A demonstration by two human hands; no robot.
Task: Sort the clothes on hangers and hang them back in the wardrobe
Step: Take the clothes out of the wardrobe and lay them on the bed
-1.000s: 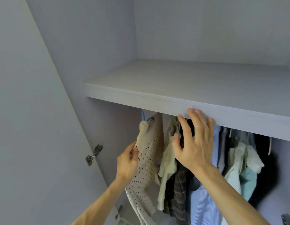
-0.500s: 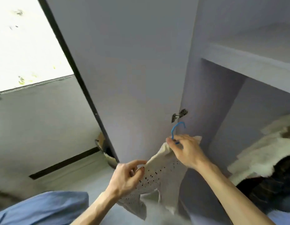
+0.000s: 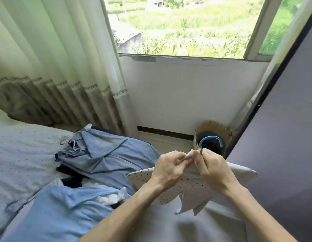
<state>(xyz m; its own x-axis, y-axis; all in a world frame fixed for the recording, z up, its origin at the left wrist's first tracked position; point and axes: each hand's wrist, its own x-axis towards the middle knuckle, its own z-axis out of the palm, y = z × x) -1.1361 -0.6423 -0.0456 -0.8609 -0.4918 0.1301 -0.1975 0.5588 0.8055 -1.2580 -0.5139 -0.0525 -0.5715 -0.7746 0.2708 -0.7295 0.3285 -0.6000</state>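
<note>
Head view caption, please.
Left hand and right hand hold a dotted white garment on a blue hanger beside clothes on a bed.

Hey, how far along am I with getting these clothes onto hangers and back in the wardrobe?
Done: the white dotted top is on the blue hanger. In hand: your left hand pinches its collar, your right hand grips the hanger. Left: hanging it up, plus the blue clothes heaped on the bed. Only the wardrobe door shows, so I can't count what hangs inside.

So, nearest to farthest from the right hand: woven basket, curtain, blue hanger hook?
1. blue hanger hook, held in the right hand itself.
2. woven basket, just beyond the hook.
3. curtain, far off to the left.
</note>
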